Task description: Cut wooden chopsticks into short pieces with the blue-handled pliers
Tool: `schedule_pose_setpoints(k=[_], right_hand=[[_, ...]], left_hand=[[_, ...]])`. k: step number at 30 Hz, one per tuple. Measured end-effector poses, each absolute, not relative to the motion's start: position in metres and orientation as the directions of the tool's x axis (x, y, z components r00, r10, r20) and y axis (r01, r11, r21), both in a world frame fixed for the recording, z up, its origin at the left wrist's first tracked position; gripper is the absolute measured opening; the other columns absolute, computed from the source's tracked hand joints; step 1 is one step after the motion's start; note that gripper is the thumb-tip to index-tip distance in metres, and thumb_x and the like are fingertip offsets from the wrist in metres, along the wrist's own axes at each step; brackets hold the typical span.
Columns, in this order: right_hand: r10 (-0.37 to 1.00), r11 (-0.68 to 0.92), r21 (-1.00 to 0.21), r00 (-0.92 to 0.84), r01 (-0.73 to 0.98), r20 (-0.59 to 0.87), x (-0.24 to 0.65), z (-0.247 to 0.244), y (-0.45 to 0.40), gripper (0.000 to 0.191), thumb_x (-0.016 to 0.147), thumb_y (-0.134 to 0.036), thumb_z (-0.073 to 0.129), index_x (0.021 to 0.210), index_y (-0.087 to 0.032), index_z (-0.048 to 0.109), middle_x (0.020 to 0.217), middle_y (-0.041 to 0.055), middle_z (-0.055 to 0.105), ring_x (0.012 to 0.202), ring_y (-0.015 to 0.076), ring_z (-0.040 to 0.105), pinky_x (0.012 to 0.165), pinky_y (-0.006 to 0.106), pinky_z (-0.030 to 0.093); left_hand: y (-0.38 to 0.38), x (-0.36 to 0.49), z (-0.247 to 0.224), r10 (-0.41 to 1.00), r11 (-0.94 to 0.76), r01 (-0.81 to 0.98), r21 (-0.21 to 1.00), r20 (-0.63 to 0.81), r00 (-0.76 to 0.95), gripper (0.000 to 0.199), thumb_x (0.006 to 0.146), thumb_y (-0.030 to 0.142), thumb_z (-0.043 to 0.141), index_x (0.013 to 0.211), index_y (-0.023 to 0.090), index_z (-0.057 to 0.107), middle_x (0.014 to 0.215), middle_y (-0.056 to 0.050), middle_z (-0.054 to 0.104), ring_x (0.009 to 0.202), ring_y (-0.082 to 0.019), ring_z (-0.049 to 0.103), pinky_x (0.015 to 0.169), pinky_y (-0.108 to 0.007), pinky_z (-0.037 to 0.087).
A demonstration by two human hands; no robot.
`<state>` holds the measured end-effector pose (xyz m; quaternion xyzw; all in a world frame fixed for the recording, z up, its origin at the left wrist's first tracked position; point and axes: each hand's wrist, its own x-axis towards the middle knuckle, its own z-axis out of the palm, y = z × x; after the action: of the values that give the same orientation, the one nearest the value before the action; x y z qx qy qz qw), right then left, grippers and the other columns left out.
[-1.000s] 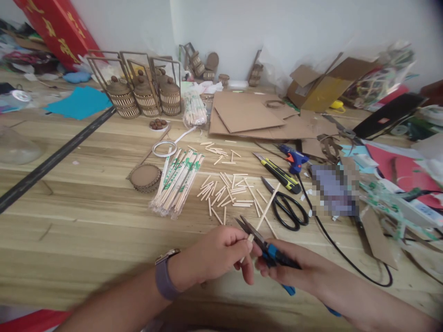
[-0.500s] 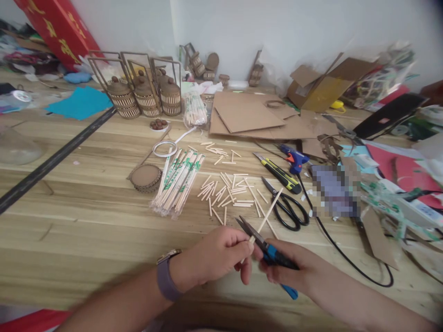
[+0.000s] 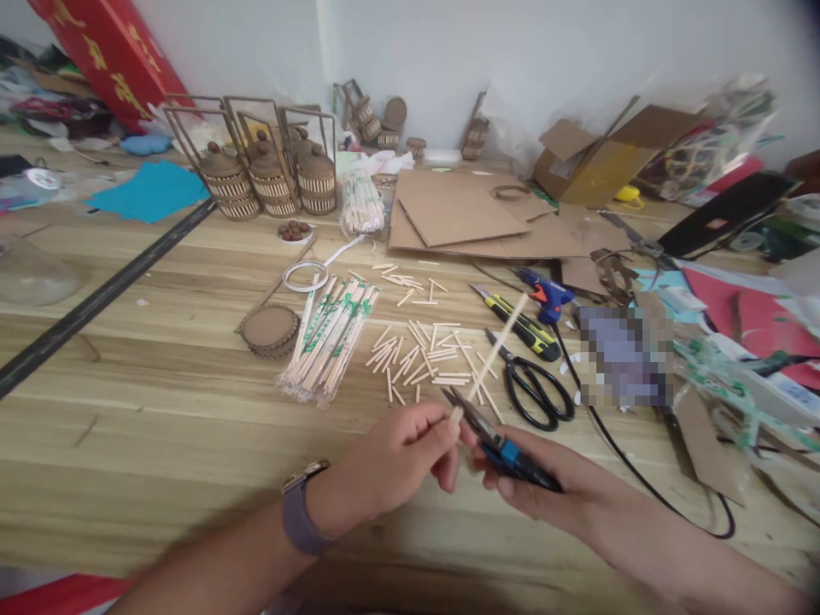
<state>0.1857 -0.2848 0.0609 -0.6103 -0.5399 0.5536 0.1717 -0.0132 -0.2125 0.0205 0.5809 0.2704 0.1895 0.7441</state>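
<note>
My left hand (image 3: 410, 453), with a watch on its wrist, pinches thin wooden sticks near their lower ends. One long stick (image 3: 498, 346) slants up to the right beyond the fingertips. My right hand (image 3: 544, 478) is wrapped round blue-and-black pliers (image 3: 506, 453), whose jaws meet the sticks right beside my left fingertips. Many short cut sticks (image 3: 416, 354) lie scattered on the table just beyond my hands. Left of them is a bundle of paper-wrapped chopsticks (image 3: 333, 337) in clear plastic.
Black scissors (image 3: 538, 384), a yellow-black cutter (image 3: 518, 320) and a blue glue gun (image 3: 543, 292) lie to the right, with a black cable. Cardboard sheets (image 3: 461, 209) and small woven baskets with handles (image 3: 275, 184) stand farther back. A round cardboard piece (image 3: 270, 330) lies left.
Both hands have moved slightly up with the stick and pliers. The long stick now stands higher, and the pliers' handles look closer together.
</note>
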Motion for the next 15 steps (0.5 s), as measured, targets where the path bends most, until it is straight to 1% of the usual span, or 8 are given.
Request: schedule_pose_setpoints(k=[2,3,6,8,9,11,12,15], right_hand=[[0.880,-0.340,-0.767,-0.103,0.544,-0.463,0.191,0.062,-0.283,0.033,0.087,-0.050,0.058,0.100,-0.021,0.066,0.098,0.0067,0.072,0.094,0.0268,0.064,0.083,0.037,0.051],[0.915,-0.298,-0.735,-0.038,0.609,-0.402,0.194,0.061,-0.282,0.031,0.088,-0.050,0.056,0.097,-0.022,0.065,0.093,0.0065,0.072,0.088,0.0264,0.065,0.078,0.036,0.051],[0.999,-0.024,-0.588,0.046,0.809,0.021,0.197,0.054,-0.275,0.020,0.091,-0.041,0.052,0.099,-0.023,0.059,0.094,0.0085,0.068,0.088,0.0271,0.064,0.078,0.039,0.051],[0.958,0.176,-0.468,-0.041,0.866,0.285,0.196,0.048,-0.266,0.013,0.092,-0.032,0.051,0.102,-0.024,0.054,0.109,0.0125,0.065,0.104,0.0292,0.062,0.088,0.042,0.049],[0.931,0.251,-0.423,-0.097,0.871,0.353,0.194,0.045,-0.262,0.012,0.093,-0.029,0.051,0.103,-0.023,0.053,0.118,0.0148,0.062,0.114,0.0298,0.058,0.093,0.043,0.047],[0.905,0.343,-0.384,-0.191,0.857,0.381,0.190,0.037,-0.252,0.010,0.094,-0.025,0.051,0.103,-0.022,0.052,0.132,0.0175,0.055,0.126,0.0295,0.052,0.097,0.043,0.046],[0.905,0.362,-0.385,-0.221,0.849,0.364,0.187,0.034,-0.248,0.010,0.094,-0.024,0.051,0.103,-0.022,0.052,0.131,0.0178,0.056,0.125,0.0291,0.053,0.096,0.042,0.047],[0.933,0.319,-0.372,-0.220,0.872,0.284,0.181,0.024,-0.241,0.010,0.094,-0.026,0.049,0.101,-0.020,0.054,0.106,0.0138,0.065,0.100,0.0286,0.064,0.079,0.039,0.052]], left_hand=[[-0.209,-0.014,0.018,0.720,0.229,-0.021,0.973,-0.155,0.677,0.032,0.098,0.045,0.039,0.090,0.018,0.054,0.057,0.005,0.047,0.057,-0.011,0.047,0.062,-0.024,0.038],[-0.207,-0.015,0.016,0.763,0.216,-0.012,0.976,-0.161,0.626,0.032,0.098,0.046,0.038,0.090,0.018,0.053,0.057,0.006,0.045,0.056,-0.011,0.045,0.060,-0.024,0.037],[-0.204,-0.015,0.015,0.756,0.185,0.161,0.969,-0.245,0.607,0.031,0.099,0.044,0.035,0.090,0.019,0.053,0.057,0.007,0.040,0.054,-0.012,0.041,0.056,-0.024,0.034],[-0.205,-0.014,0.016,0.706,0.094,0.308,0.947,-0.281,0.650,0.030,0.099,0.039,0.034,0.089,0.019,0.054,0.058,0.006,0.041,0.054,-0.012,0.042,0.056,-0.024,0.034],[-0.206,-0.014,0.017,0.696,0.021,0.364,0.931,-0.275,0.663,0.029,0.099,0.036,0.034,0.089,0.019,0.055,0.060,0.005,0.043,0.057,-0.013,0.044,0.058,-0.025,0.034],[-0.207,-0.014,0.018,0.703,-0.128,0.432,0.893,-0.226,0.675,0.027,0.099,0.032,0.035,0.087,0.019,0.056,0.067,0.003,0.051,0.064,-0.014,0.050,0.063,-0.026,0.036],[-0.208,-0.014,0.018,0.708,-0.186,0.450,0.873,-0.199,0.677,0.026,0.099,0.030,0.035,0.088,0.019,0.056,0.072,0.001,0.056,0.069,-0.015,0.053,0.066,-0.026,0.037],[-0.209,-0.015,0.016,0.729,-0.305,0.515,0.801,-0.152,0.667,0.025,0.099,0.026,0.034,0.092,0.019,0.057,0.088,-0.004,0.067,0.082,-0.019,0.061,0.072,-0.028,0.040]])
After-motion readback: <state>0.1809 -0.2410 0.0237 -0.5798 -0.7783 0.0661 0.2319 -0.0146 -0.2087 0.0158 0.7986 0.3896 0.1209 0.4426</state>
